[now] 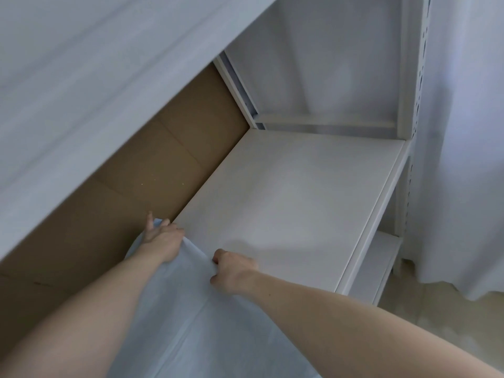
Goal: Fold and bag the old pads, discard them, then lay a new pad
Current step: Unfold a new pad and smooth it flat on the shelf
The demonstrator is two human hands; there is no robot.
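Note:
A pale blue pad (191, 323) lies on the white shelf board (286, 200), covering its near left part, with a crease running down its middle. My left hand (161, 238) grips the pad's far corner next to the cardboard backing. My right hand (234, 268) pinches the pad's right edge with curled fingers, a short way to the right and nearer to me. The pad's edge lifts slightly between the two hands. Both forearms cross over the pad and hide part of it.
Brown cardboard (152, 173) lines the back of the shelf on the left. A white upper shelf (95, 77) overhangs it. White metal uprights (406, 105) stand at the right, beside a white curtain (463, 159). A lower shelf (381, 263) and beige floor (436, 323) show below.

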